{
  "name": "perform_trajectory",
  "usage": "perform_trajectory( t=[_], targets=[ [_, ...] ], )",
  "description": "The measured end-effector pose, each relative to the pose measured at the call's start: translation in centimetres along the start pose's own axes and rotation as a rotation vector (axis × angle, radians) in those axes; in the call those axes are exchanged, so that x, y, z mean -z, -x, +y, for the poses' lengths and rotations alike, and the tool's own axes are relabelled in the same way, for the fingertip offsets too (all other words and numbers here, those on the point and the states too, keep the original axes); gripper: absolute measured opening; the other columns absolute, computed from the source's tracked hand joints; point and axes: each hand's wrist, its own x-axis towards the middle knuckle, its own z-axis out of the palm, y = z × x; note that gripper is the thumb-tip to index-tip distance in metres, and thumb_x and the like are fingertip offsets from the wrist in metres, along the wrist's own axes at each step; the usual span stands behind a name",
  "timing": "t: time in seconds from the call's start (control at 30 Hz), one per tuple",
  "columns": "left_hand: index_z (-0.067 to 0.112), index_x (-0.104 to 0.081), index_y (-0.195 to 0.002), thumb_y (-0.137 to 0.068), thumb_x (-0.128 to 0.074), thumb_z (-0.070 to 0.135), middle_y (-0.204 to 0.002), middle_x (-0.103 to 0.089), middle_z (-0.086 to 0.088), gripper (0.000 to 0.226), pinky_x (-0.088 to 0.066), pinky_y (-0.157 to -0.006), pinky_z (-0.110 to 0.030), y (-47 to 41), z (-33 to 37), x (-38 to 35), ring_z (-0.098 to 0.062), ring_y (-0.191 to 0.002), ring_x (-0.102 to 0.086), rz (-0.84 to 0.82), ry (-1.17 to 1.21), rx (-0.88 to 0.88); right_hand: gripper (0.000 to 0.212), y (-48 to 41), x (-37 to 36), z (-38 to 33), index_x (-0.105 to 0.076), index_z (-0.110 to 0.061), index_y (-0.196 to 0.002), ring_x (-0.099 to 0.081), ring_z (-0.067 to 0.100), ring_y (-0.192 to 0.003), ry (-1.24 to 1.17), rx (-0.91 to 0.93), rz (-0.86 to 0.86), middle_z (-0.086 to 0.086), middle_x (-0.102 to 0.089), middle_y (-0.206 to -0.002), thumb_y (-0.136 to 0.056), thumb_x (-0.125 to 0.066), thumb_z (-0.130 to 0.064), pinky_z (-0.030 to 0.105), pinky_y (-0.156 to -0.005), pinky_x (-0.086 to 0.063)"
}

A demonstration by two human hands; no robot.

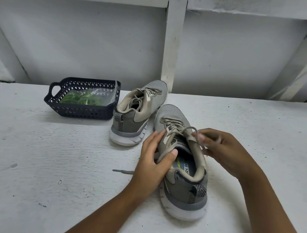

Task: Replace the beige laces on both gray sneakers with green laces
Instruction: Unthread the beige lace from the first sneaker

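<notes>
Two gray sneakers stand on a white surface. The near sneaker (183, 179) points away from me, heel toward me. My left hand (153, 160) grips its left collar, thumb inside the opening. My right hand (227, 153) pinches a loop of its beige lace (189, 129) above the tongue. One loose lace end (123, 171) trails on the surface to the left. The far sneaker (140, 111) stands behind, still laced in beige. Green laces (83, 98) lie in a clear bag inside a dark basket (80, 112).
The basket sits at the back left, touching the far sneaker's left side. A white wall with a vertical post (172, 42) rises just behind the sneakers. The white surface (48, 161) extends left, right and toward me.
</notes>
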Motion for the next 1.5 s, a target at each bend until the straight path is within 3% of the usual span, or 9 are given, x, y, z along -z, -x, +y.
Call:
perform_trajectory(
  t=[0.17,0.3,0.63,0.8,0.97,1.1,1.17,1.3,1.5],
  targets=[
    [0.053,-0.038,-0.118,-0.076,-0.054,0.046,-0.146,-0.031,0.015,0.045,-0.024,-0.092,0.006,0.0,0.1,0.0,0.013,-0.131,-0.027,0.011,0.003,-0.01,0.008,0.2,-0.6,0.0,-0.065,-0.008,-0.077,-0.055,0.002,-0.058,0.007,0.116,0.066,-0.008,-0.062,-0.062,-0.083,-0.06,-0.006,0.015,-0.053,-0.045],
    [0.052,-0.038,-0.118,-0.076,-0.053,0.045,-0.146,-0.031,0.015,0.044,-0.024,-0.093,0.006,0.0,0.1,0.0,0.014,-0.129,-0.027,0.01,0.007,-0.011,0.015,0.1,-0.8,0.1,-0.058,-0.009,-0.079,-0.057,0.008,-0.063,0.022,0.101,0.19,0.0,-0.061,-0.07,-0.093,-0.052,-0.011,0.021,-0.053,-0.049],
    [0.054,-0.038,-0.119,-0.073,-0.054,0.055,-0.145,-0.031,0.016,0.049,-0.025,-0.106,-0.007,0.0,-0.1,0.0,0.015,-0.13,-0.027,0.006,-0.014,-0.015,0.035,-0.2,0.3,0.3,-0.04,-0.019,-0.065,-0.046,0.005,-0.03,-0.528,-0.458,0.321,-0.005,-0.046,-0.04,-0.099,-0.045,-0.028,0.014,-0.033,-0.039],
    [0.053,-0.038,-0.118,-0.077,-0.052,0.044,-0.145,-0.032,0.015,0.044,-0.025,-0.105,-0.005,0.0,-0.1,0.0,0.014,-0.129,-0.028,0.014,-0.014,-0.02,0.054,-0.1,0.9,0.0,-0.065,-0.013,-0.054,-0.059,0.013,-0.048,-0.566,-0.347,0.187,0.004,-0.066,-0.064,-0.095,-0.037,-0.034,0.017,-0.042,-0.044],
    [0.052,-0.039,-0.118,-0.077,-0.052,0.043,-0.145,-0.033,0.014,0.043,-0.025,-0.096,0.004,-0.1,-0.2,0.0,0.013,-0.13,-0.028,0.015,-0.011,-0.018,0.014,0.1,0.4,0.4,-0.075,-0.013,-0.082,-0.058,0.014,-0.074,-0.122,-0.202,0.011,0.005,-0.066,-0.084,-0.075,-0.071,-0.024,0.029,-0.064,-0.043],
    [0.053,-0.038,-0.119,-0.078,-0.052,0.045,-0.145,-0.032,0.016,0.044,-0.025,-0.099,0.001,0.0,-0.4,0.1,0.013,-0.13,-0.028,0.013,-0.013,-0.019,0.019,0.3,-0.1,0.2,-0.074,-0.014,-0.08,-0.055,0.011,-0.07,-0.016,-0.108,0.089,0.003,-0.064,-0.075,-0.067,-0.07,-0.027,0.033,-0.067,-0.041],
    [0.052,-0.039,-0.12,-0.078,-0.052,0.044,-0.145,-0.033,0.015,0.044,-0.025,-0.1,0.0,-0.1,-0.3,0.1,0.013,-0.131,-0.028,0.016,-0.015,-0.02,0.004,0.3,-0.4,0.1,-0.073,-0.016,-0.073,-0.056,0.013,-0.071,-0.02,-0.075,0.114,0.004,-0.064,-0.074,-0.075,-0.07,-0.018,0.031,-0.065,-0.041],
    [0.048,-0.04,-0.121,-0.078,-0.051,0.044,-0.146,-0.033,0.012,0.045,-0.026,-0.101,0.0,-0.1,-0.2,0.0,0.007,-0.133,-0.029,0.023,-0.006,-0.013,0.017,0.2,-1.0,0.0,-0.066,-0.013,-0.074,-0.057,0.011,-0.067,0.021,-0.028,0.171,0.001,-0.063,-0.07,-0.089,-0.06,-0.009,0.025,-0.059,-0.046],
    [0.048,-0.04,-0.12,-0.078,-0.051,0.043,-0.145,-0.034,0.011,0.044,-0.025,-0.1,0.001,0.1,0.0,-0.1,0.008,-0.132,-0.029,0.023,-0.012,-0.011,0.016,-0.1,-0.2,-0.3,-0.05,-0.013,-0.089,-0.062,0.012,-0.048,-0.235,-0.02,0.522,0.001,-0.066,-0.056,-0.1,-0.045,-0.023,0.025,-0.048,-0.054]
  ],
)
